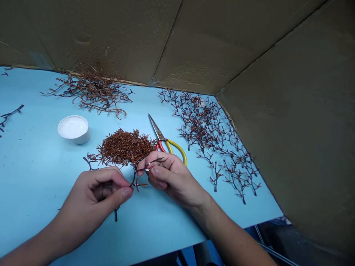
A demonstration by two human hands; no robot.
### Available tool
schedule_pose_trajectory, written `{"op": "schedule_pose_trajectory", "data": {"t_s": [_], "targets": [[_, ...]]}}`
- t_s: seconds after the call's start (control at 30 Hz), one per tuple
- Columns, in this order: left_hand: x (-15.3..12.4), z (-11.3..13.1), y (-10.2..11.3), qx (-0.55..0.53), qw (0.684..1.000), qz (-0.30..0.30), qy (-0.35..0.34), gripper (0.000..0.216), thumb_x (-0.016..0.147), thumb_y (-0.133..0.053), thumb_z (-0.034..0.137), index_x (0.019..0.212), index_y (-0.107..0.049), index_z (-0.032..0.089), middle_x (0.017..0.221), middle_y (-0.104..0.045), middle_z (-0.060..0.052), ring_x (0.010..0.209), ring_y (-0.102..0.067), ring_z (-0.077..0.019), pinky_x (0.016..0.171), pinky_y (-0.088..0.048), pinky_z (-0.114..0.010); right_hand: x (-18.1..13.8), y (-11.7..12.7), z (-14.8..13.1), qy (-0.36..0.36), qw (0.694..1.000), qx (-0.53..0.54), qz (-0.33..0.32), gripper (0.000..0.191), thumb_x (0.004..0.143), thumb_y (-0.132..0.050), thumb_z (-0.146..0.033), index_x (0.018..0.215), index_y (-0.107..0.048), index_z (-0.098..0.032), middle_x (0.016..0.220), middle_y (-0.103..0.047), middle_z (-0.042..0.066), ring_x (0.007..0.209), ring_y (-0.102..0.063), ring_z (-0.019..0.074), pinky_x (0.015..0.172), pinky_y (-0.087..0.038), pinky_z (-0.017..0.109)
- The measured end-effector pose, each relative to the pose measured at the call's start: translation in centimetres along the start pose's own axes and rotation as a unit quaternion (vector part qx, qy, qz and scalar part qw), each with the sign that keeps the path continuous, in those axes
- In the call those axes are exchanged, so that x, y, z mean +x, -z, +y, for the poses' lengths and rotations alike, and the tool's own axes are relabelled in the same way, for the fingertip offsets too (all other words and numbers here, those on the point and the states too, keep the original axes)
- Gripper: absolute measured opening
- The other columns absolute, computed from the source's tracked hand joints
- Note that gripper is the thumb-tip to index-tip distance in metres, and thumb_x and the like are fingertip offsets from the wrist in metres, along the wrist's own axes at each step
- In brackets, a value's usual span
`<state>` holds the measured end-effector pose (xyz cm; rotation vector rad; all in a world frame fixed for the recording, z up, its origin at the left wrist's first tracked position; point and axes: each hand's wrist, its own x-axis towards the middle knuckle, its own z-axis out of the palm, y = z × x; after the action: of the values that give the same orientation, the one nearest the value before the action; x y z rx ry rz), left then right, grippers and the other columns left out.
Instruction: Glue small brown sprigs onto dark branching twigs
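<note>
My left hand (97, 194) is closed around the stem of a dark plastic twig (135, 177), whose lower end sticks out below the fist. My right hand (169, 175) pinches a white-tipped branch of that same twig between thumb and fingers. Both hands hover just above a light blue table (33, 173), in front of a heap of small brown plastic pieces (124, 147). Scissors with red and yellow handles (166, 142) lie just behind my right hand.
A shallow white dish of white paste (73, 128) stands left of the heap. Brown twigs (93, 90) pile at the back, several dark twigs (213, 136) spread on the right. Cardboard walls (291, 111) enclose the back and right.
</note>
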<state>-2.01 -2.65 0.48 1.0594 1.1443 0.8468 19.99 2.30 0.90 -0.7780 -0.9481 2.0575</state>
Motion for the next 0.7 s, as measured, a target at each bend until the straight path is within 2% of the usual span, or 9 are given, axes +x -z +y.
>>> {"op": "schedule_pose_trajectory", "data": {"t_s": [0.1,0.47,0.6,0.7], "targets": [[0.02,-0.02,0.06,0.009,1.000,0.003,0.002,0.018,0.088,-0.079,0.033,0.073,-0.074,0.023,0.072,-0.061,-0.002,0.064,-0.054,-0.0139,0.049,-0.040,-0.021,0.02,0.11,-0.03,-0.008,1.000,-0.015,0.004,0.025,0.088,-0.086,-0.038,0.095,-0.071,-0.020,0.087,-0.078,0.003,0.050,-0.035,0.0056,0.046,-0.020,0.024],[0.07,0.29,-0.02,0.059,0.998,-0.001,-0.026,0.021,0.091,-0.074,0.033,0.073,-0.070,0.022,0.072,-0.059,-0.002,0.064,-0.054,-0.0134,0.050,-0.041,-0.022,-0.06,0.16,-0.14,-0.009,0.999,-0.041,0.022,0.022,0.088,-0.086,-0.036,0.092,-0.073,-0.019,0.085,-0.077,0.002,0.049,-0.035,0.0056,0.043,-0.019,0.024],[-0.09,0.45,-0.01,0.090,0.995,-0.012,-0.044,0.023,0.093,-0.072,0.032,0.073,-0.069,0.021,0.072,-0.060,-0.001,0.063,-0.055,-0.0131,0.051,-0.043,-0.022,-0.16,0.20,-0.52,-0.015,0.997,-0.073,0.034,0.025,0.087,-0.087,-0.039,0.091,-0.072,-0.019,0.075,-0.072,-0.001,0.050,-0.036,0.0066,0.043,-0.020,0.023],[-0.19,0.68,0.02,0.129,0.989,-0.021,-0.066,0.024,0.096,-0.069,0.033,0.074,-0.068,0.021,0.072,-0.061,-0.002,0.064,-0.058,-0.0135,0.051,-0.043,-0.022,-0.25,0.31,-0.79,-0.015,0.994,-0.095,0.044,0.025,0.086,-0.089,-0.038,0.090,-0.072,-0.019,0.070,-0.066,-0.003,0.054,-0.043,0.0077,0.045,-0.024,0.022]]}}
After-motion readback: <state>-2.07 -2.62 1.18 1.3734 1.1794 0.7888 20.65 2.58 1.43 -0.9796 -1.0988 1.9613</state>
